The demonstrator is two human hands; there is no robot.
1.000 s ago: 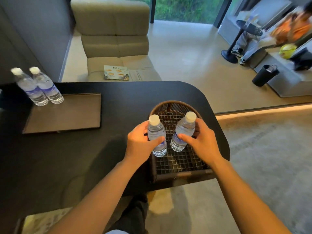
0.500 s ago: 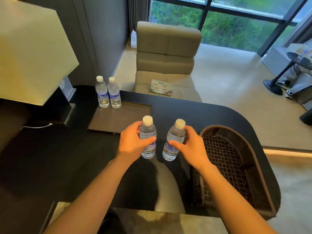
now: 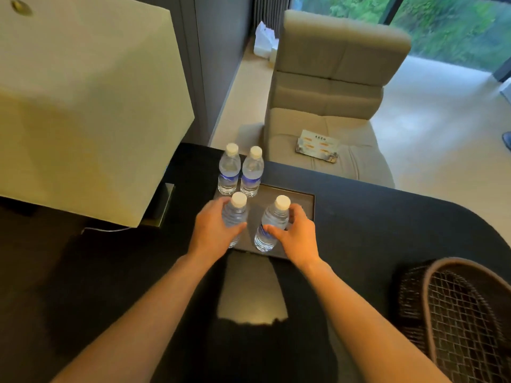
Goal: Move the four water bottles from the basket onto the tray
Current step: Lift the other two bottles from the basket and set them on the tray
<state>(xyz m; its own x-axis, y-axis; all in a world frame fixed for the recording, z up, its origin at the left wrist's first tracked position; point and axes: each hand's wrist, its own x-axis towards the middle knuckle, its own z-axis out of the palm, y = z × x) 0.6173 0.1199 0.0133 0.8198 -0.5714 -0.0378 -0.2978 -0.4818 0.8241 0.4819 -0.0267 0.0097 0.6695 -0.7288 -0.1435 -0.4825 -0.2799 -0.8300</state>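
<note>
My left hand grips a clear water bottle with a white cap, held over the near left part of the dark tray. My right hand grips a second bottle, whose base is at the tray's near edge. Two more bottles stand upright side by side at the tray's far left corner. The dark wicker basket sits at the lower right with no bottles visible in it.
A large cream lampshade hangs over the table's left side, its base close to the tray. The black table curves away at the right. A beige chair with a booklet stands behind the table.
Both hands lifted the two bottles out of the basket and carried them left to the tray. The basket has been left behind at the right.
</note>
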